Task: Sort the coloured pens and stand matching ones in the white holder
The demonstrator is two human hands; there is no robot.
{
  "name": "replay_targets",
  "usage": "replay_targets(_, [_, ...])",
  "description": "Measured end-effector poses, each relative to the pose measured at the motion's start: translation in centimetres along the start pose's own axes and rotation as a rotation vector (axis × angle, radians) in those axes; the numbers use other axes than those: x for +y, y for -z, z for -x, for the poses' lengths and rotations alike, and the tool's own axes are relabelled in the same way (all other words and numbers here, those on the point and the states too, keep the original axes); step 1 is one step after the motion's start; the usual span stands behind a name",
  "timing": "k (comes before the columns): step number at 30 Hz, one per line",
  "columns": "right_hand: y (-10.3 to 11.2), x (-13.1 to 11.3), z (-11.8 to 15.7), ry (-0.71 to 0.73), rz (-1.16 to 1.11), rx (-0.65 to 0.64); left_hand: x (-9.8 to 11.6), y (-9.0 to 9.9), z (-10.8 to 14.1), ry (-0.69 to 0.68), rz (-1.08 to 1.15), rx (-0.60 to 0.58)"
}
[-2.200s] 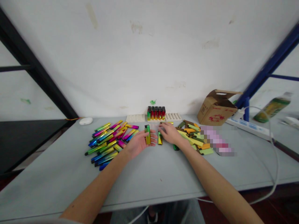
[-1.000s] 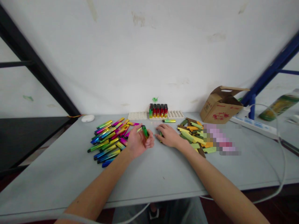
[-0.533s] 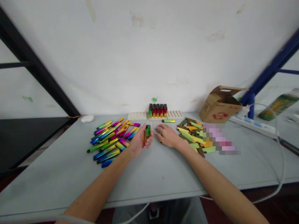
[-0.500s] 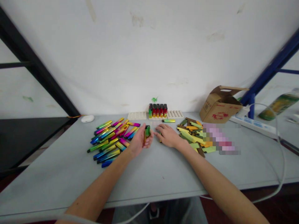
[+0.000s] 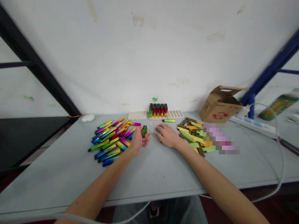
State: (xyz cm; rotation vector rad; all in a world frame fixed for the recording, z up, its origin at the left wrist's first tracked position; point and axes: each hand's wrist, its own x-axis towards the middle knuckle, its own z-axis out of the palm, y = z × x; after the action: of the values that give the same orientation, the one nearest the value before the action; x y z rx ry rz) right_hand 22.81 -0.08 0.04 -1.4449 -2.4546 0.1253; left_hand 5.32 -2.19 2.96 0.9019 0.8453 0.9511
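My left hand [image 5: 138, 141] is closed around a green lighter [image 5: 144, 130], whose dark top sticks up above the fingers. Palm down on the table, my right hand [image 5: 168, 135] has its fingers bent; small green and orange bits show under them, mostly hidden. Left of my left hand lies a loose pile of shiny multicoloured lighters [image 5: 107, 146]. Beyond the hands, red and green lighters [image 5: 158, 110] stand upright in rows, and a single yellow-green lighter [image 5: 168, 120] lies in front of them. Beside my right hand is a heap of yellow, green, orange and brown lighters [image 5: 192, 136].
White perforated trays [image 5: 137, 116] lie by the wall. An open cardboard box [image 5: 219, 107] stands at the back right, near a white power strip [image 5: 254, 126]. A white case [image 5: 88, 118] sits at the back left. A white cable [image 5: 283, 155] loops along the right.
My left hand has shifted slightly left and turned, so less of the lighter's body shows. My right hand stays almost where it was.
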Motion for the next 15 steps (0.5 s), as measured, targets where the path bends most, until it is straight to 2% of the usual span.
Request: replay_targets(15, [0.01, -0.12, 0.05, -0.005, 0.008, 0.001, -0.3, 0.48, -0.3, -0.011, 0.023, -0.031])
